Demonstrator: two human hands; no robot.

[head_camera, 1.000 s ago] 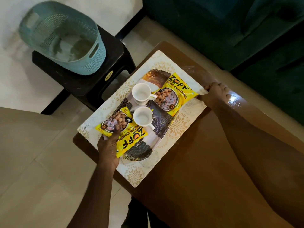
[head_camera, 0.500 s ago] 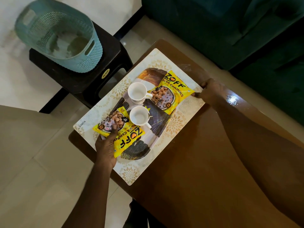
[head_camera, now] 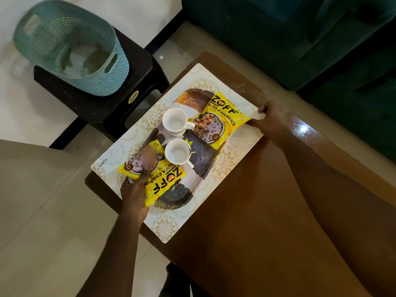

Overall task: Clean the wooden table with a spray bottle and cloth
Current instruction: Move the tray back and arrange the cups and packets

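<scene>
A glossy brown wooden table [head_camera: 257, 221] carries a white floral-patterned tray [head_camera: 165, 230] at its left end. On the tray lie a dark feather-patterned oval plate [head_camera: 177, 198], two empty white cups [head_camera: 174, 122] [head_camera: 176, 152] and two yellow snack packets [head_camera: 222, 118] [head_camera: 165, 183]. My left hand [head_camera: 135, 194] grips the tray's near left edge, thumb on the nearer packet. My right hand [head_camera: 272, 118] grips the tray's far right corner. No spray bottle or cloth is in view.
A teal perforated plastic basket [head_camera: 70, 48] stands on a black stool [head_camera: 102, 103] just left of the table. A dark green sofa [head_camera: 278, 39] runs along the far side. Pale floor tiles [head_camera: 42, 211] lie to the left.
Both hands stay on the tray. My right hand's fingers have curled tighter round the corner. The tray has barely shifted on the table; the view moved a little.
</scene>
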